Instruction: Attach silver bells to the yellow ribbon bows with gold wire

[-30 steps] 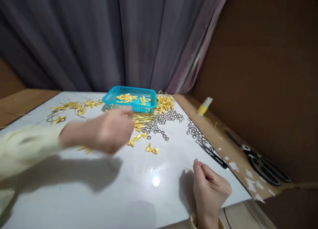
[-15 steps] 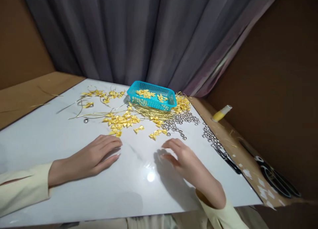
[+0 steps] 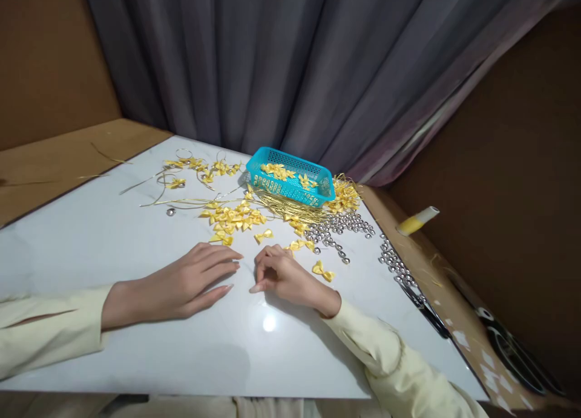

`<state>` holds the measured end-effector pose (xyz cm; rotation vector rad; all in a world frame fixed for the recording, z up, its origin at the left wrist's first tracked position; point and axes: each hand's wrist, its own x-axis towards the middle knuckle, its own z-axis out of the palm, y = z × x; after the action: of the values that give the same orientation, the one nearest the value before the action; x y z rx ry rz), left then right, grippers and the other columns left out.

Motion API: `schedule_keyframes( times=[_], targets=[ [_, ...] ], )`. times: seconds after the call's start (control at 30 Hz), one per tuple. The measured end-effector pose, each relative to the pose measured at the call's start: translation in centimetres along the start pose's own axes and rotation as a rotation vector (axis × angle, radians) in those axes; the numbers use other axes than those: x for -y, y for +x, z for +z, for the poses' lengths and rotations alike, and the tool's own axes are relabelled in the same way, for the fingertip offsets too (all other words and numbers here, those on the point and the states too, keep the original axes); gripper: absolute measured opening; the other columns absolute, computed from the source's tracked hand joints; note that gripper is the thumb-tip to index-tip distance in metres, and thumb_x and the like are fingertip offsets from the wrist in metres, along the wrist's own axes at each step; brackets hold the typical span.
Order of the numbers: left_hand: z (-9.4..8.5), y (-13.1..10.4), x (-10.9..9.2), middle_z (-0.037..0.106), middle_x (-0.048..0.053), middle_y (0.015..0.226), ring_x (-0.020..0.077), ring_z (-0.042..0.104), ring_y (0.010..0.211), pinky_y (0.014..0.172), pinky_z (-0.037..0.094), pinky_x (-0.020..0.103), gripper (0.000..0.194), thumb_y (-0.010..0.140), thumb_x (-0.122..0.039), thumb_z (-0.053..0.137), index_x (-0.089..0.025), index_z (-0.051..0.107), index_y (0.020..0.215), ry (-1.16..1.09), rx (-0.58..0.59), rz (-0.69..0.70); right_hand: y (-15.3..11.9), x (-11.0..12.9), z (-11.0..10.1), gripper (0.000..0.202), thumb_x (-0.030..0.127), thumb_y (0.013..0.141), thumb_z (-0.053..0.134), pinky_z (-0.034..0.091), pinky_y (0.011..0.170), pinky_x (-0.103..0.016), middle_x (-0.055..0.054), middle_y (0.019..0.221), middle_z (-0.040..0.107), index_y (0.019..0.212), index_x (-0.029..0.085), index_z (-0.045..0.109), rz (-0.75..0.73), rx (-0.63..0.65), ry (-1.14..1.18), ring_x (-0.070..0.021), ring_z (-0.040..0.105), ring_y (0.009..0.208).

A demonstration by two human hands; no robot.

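My left hand (image 3: 195,279) lies on the white tabletop with its fingers stretched out and the thumb apart. It holds nothing visible. Its fingertips are just in front of a pile of small yellow ribbon bows (image 3: 236,217). Facing it, my right hand (image 3: 288,276) has bent fingers with the thumb a little apart. Nothing shows between them, though the inside of the palm is partly hidden. One yellow bow (image 3: 323,271) lies alone beside my right wrist. Another single bow (image 3: 263,236) sits beyond the gap between my hands.
A turquoise basket (image 3: 290,188) with some bows stands at the back. Gold wire strands (image 3: 290,206) lie before it, silver beads (image 3: 345,224) to the right. Black-handled tweezers or scissors (image 3: 424,309), a glue tube (image 3: 417,221) and large scissors (image 3: 512,354) lie along the right edge.
My right hand has moved left toward my left hand, and its fingers have curled more. A bow now shows beside its wrist. The view has shifted slightly; my left hand stays flat.
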<state>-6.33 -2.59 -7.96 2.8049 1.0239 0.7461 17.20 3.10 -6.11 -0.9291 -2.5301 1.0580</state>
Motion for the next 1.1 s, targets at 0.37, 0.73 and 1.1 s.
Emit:
schedule_keyframes(
  times=[0.37,0.73,1.1],
  targets=[
    [-1.5,5.4,-0.7,0.033,0.013,0.152,0.0295,0.032,0.138,0.112,0.031,0.042,0.073,0.084,-0.052,0.059,-0.019,0.031,0.143,-0.559,0.349,-0.466,-0.3,0.9,-3.3,0.028,0.042,0.080,0.069,0.043,0.066,-0.028,0.003,0.065,0.059,0.071,0.019,0.054,0.044,-0.245,0.438,-0.0125,0.056,0.064],
    [-0.7,14.2,-1.4,0.042,-0.007,0.054,0.0088,0.036,0.049,0.056,0.034,0.024,0.020,0.092,-0.033,0.051,-0.014,0.060,0.093,-1.181,0.321,-0.284,-1.1,2.6,-7.3,0.037,0.038,0.063,0.081,0.042,0.044,-0.024,0.004,0.066,0.063,0.090,0.022,0.060,0.083,-0.583,0.797,-0.0115,0.053,0.053],
    [-4.1,10.5,-2.0,0.023,-0.009,0.050,0.0087,0.017,0.046,0.048,0.022,0.023,0.033,0.095,-0.045,0.046,-0.017,0.059,0.084,-1.320,0.466,-0.565,-3.0,1.4,-7.7,0.029,0.037,0.081,0.066,0.047,0.083,-0.037,-0.007,0.108,0.065,0.106,0.023,0.058,-0.021,-0.635,0.445,-0.0198,0.061,0.097]
  ],
)
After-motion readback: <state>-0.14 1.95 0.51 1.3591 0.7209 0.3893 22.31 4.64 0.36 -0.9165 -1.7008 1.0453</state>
